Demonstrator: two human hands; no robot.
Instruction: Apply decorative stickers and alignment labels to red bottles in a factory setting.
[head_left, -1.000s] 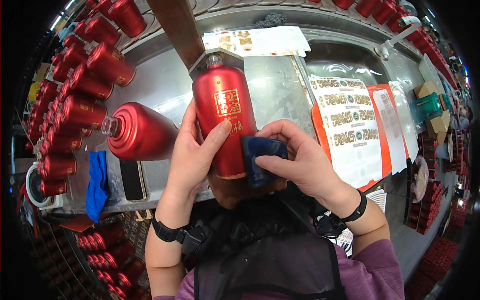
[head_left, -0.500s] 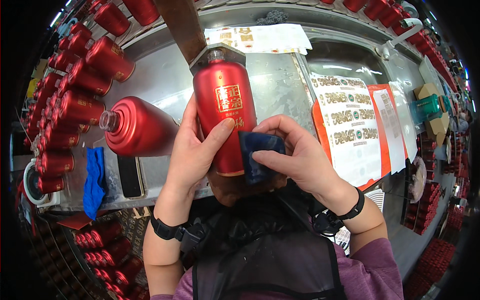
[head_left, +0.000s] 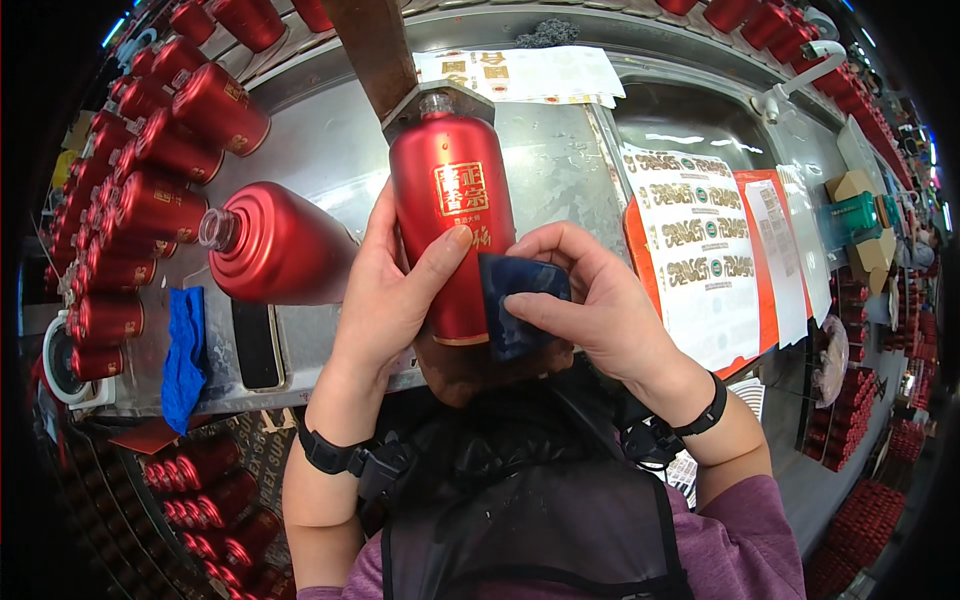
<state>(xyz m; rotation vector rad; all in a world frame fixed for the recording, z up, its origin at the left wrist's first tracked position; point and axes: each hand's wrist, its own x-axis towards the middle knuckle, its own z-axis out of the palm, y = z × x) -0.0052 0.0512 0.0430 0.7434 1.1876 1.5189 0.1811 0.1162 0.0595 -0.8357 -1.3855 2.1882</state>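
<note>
A red bottle [head_left: 440, 200] with gold markings lies on a brown stand in front of me, its clear neck pointing away. My left hand [head_left: 405, 275] wraps round its left side, thumb on the lower front. Between the thumb and fingers of my right hand [head_left: 590, 295] is a flat dark blue scraper [head_left: 525, 305]. Its left edge meets the bottle's lower right side. A second red bottle [head_left: 275, 245] stands left of my left hand, its open neck tilted toward the left in the view.
A blue cloth [head_left: 185, 360] and a phone [head_left: 258, 345] lie at the table's near left edge. Sheets of gold decals [head_left: 695, 235] rest on a red board by the sink [head_left: 680, 120]. More printed sheets [head_left: 520, 75] lie behind. Several red bottles [head_left: 165, 200] line the left side.
The view has shifted slightly. Both hands keep their hold on the bottle and the scraper, with hardly any movement between them.
</note>
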